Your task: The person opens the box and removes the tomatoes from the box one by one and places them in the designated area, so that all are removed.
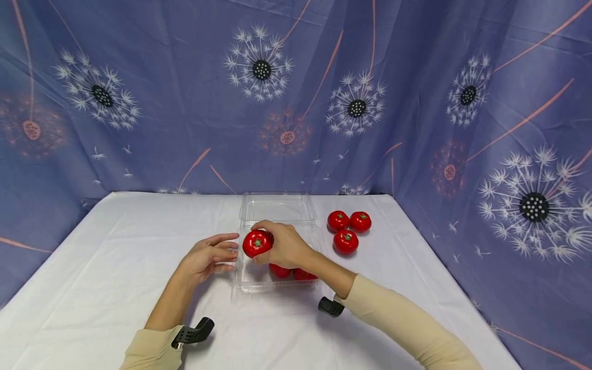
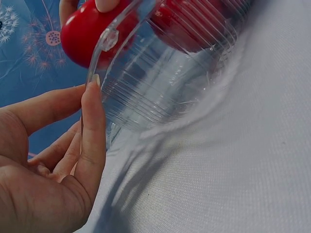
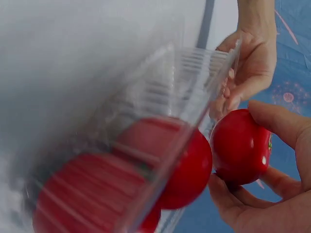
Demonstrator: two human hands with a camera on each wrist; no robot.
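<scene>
My right hand (image 1: 289, 247) grips a red tomato (image 1: 257, 243) with a green stem mark, between thumb and fingers. It holds this tomato above the left part of a clear plastic clamshell box (image 1: 252, 285). Inside the box, toward its near right side, sit at least two more tomatoes (image 3: 92, 194), partly hidden by my right hand and wrist in the head view. My left hand (image 1: 205, 261) is at the box's left side with loosely extended fingers. In the left wrist view, its fingertips (image 2: 94, 97) touch the clear rim.
The box's hinged lid (image 1: 277, 208) lies folded back on the far side. Three loose tomatoes (image 1: 345, 241) are grouped on the white tablecloth (image 1: 139, 246) to the right of the box. A blue dandelion-print curtain (image 1: 185, 103) hangs behind and at the sides.
</scene>
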